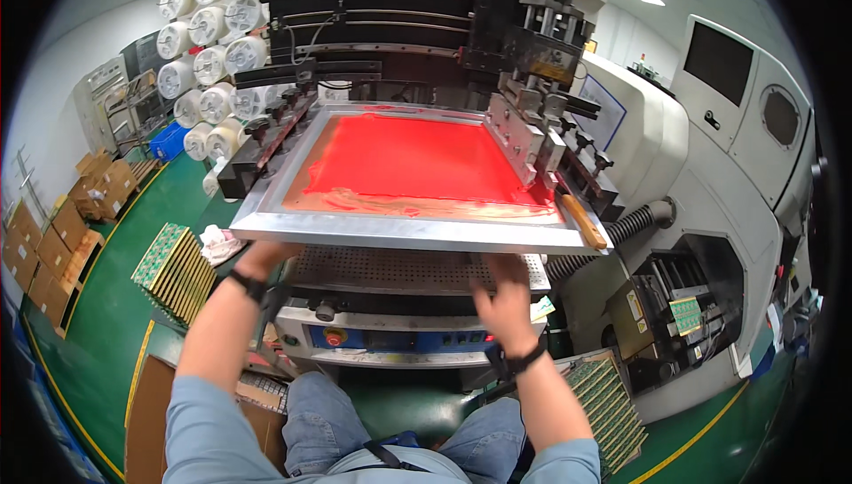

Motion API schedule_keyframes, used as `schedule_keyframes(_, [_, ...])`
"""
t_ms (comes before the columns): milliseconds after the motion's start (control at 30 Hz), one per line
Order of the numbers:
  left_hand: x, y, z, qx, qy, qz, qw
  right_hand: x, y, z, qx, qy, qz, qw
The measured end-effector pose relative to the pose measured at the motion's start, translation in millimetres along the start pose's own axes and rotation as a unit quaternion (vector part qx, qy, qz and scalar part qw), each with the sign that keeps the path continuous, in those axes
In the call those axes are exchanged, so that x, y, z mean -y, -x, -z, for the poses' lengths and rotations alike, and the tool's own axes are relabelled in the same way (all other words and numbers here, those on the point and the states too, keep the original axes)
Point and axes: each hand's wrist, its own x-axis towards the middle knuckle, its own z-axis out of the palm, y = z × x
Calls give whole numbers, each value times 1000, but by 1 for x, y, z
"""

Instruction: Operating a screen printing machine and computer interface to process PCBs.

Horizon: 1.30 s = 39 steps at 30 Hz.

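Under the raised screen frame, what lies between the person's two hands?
In the head view, only the perforated metal bed spans the stretch between the left hand and the right hand; nothing is seen lying on it there, under the screen frame.

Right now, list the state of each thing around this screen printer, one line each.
Screen frame: raised at the front, red ink spread across its mesh.
Perforated table: uncovered under the frame.
Left hand: reaching under the frame's front edge; grip hidden.
Right hand: fingers spread on the table.
Wooden-handled tool: lying on the frame's right corner.
Circuit boards at left: stacked on edge.
Circuit boards at right: racked on edge.
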Motion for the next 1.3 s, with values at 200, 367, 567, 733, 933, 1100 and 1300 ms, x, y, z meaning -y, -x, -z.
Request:
schedule_keyframes(200, [6, 136, 42, -54, -75, 222, 971, -13, 183, 27, 239, -311, -304, 868])
schedule_keyframes(367, [64, 244, 16, -32, -126, 330, 935, -90, 271, -18, 44, -380, -658, 648])
schedule_keyframes(567, [27, 237, -6, -62, -258, 302, 916, -112, 279, -49, -5, -290, -636, 715])
schedule_keyframes(733, [24, 234, 2, -72, -266, 302, 913, -113, 266, -56, -12, -254, -610, 750])
schedule_keyframes(933, [-2, 201, 52, -56, -287, 298, 909, -80, 196, -16, 15, -343, -633, 694])
schedule_keyframes(1100, [-30, 161, 101, -43, -299, 298, 905, -59, 135, -1, -94, -574, -666, 468])
schedule_keyframes(1300, [-40, 145, 117, -52, -292, 299, 907, -60, 107, 0, -134, -593, -675, 418])
